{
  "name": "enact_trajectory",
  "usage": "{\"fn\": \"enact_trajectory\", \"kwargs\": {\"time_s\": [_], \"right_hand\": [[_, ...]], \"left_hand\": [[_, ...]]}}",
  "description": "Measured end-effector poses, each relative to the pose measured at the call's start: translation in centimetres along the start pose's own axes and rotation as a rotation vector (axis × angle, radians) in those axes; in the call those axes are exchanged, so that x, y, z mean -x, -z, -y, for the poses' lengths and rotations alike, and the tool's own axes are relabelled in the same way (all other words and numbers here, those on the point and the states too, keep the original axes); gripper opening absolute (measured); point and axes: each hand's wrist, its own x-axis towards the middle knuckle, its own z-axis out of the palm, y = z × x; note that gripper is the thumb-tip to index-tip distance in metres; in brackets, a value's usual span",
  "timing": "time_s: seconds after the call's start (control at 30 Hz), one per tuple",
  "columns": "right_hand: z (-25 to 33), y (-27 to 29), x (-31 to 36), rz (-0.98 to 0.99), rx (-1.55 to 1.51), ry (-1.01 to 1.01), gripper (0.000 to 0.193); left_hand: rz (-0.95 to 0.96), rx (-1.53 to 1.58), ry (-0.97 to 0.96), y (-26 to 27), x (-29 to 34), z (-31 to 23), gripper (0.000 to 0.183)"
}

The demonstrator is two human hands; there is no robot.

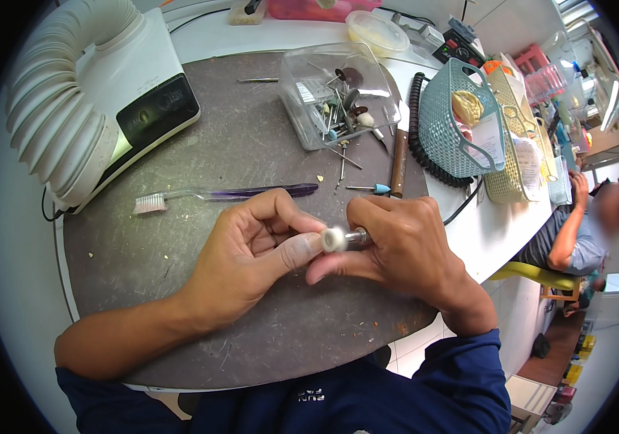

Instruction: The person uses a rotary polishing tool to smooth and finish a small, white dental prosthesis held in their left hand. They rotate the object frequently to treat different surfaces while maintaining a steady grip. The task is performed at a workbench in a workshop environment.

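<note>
My right hand [418, 249] is wrapped round a metal rotary handpiece [357, 237], its tip facing left. A whitish round polishing bit [334, 240], slightly blurred, sits on that tip. Close against the bit, the thumb and forefinger of my left hand [241, 257] are pinched together; whatever they hold is too small or hidden to make out. The thumb looks dusted with pale powder. Beyond my hands lies a purple-handled toothbrush [259, 193] with white bristles. A small bit with a blue tip [380, 189] rests just past my right hand, beside a brown-handled knife [400, 163].
A clear plastic box [291, 101] of assorted bits stands at the back of the dark work board [129, 275]. On the left is a white machine [154, 58] with a ribbed hose [53, 116]. Teal [432, 119] and cream baskets [505, 184] stand right; a person [577, 231] sits farther off.
</note>
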Motion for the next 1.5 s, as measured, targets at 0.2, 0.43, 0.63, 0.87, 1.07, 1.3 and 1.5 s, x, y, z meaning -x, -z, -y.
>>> {"fn": "enact_trajectory", "kwargs": {"time_s": [0.2, 0.43, 0.63, 0.87, 1.07, 1.3, 1.5], "right_hand": [[0.03, 0.00, -0.04, -0.004, -0.002, -0.004, 0.063], [-0.04, -0.12, -0.05, -0.011, 0.003, -0.031, 0.064], [-0.02, -0.07, -0.12, -0.012, 0.012, -0.039, 0.065], [0.07, -0.08, -0.12, -0.016, 0.008, -0.033, 0.065], [0.04, -0.08, -0.13, 0.003, 0.001, -0.034, 0.065], [-0.07, -0.03, 0.01, -0.029, -0.003, -0.101, 0.064], [-0.22, -0.38, 0.00, -0.045, -0.032, -0.046, 0.063]], "left_hand": [[0.011, 0.003, 0.010, 0.13, 0.00, -0.12, 0.011], [-0.006, 0.031, 0.018, 0.24, 0.04, 0.07, 0.013], [-0.010, 0.049, 0.038, 0.19, 0.05, -0.12, 0.013], [-0.039, 0.034, 0.036, 0.00, 0.05, -0.08, 0.013], [-0.033, 0.023, 0.048, -0.06, 0.13, -0.29, 0.012], [-0.022, 0.036, 0.034, -0.10, -0.08, -0.32, 0.012], [0.004, 0.050, 0.035, 0.05, -0.12, -0.22, 0.012]]}}
